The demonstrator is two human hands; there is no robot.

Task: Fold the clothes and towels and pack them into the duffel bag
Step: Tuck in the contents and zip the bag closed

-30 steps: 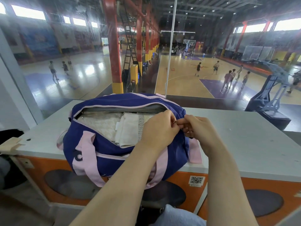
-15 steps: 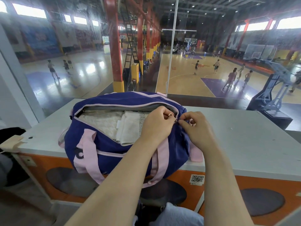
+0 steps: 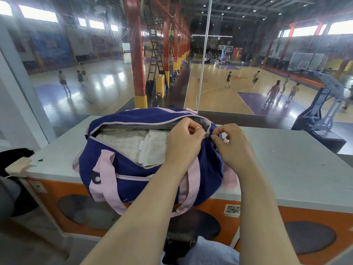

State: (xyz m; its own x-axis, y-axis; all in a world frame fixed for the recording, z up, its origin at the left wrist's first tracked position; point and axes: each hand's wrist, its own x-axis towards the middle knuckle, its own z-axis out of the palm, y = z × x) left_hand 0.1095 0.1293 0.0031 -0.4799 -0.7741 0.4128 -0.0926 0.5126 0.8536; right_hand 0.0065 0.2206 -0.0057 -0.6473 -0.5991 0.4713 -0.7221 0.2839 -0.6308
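Your navy duffel bag (image 3: 133, 169) with pink straps sits on the grey counter (image 3: 286, 169), at its near edge, with the front handle loops hanging over the orange panel below; its top opening gapes along most of its length, and folded white towels (image 3: 133, 144) lie packed inside, a fluffy one to the left and a flatter folded one just beside it to the right; your left hand (image 3: 183, 144) rests across the right part of the opening, fingers curled and pinching at the zipper (image 3: 206, 135) near the bag's right end; your right hand (image 3: 233, 146) meets it from the right, thumb and forefinger pinched on the bag's fabric just beside the zipper pull, the other fingers curled in; the two hands almost touch at that spot, though whether the left fingers grasp the pull itself or the fabric beside it you cannot tell from this view; a QR sticker (image 3: 232, 209) shows on the orange panel to the near right of the bag; beyond the counter's far edge, a glass pane looks down on a basketball court (image 3: 219, 96) with players scattered across it.
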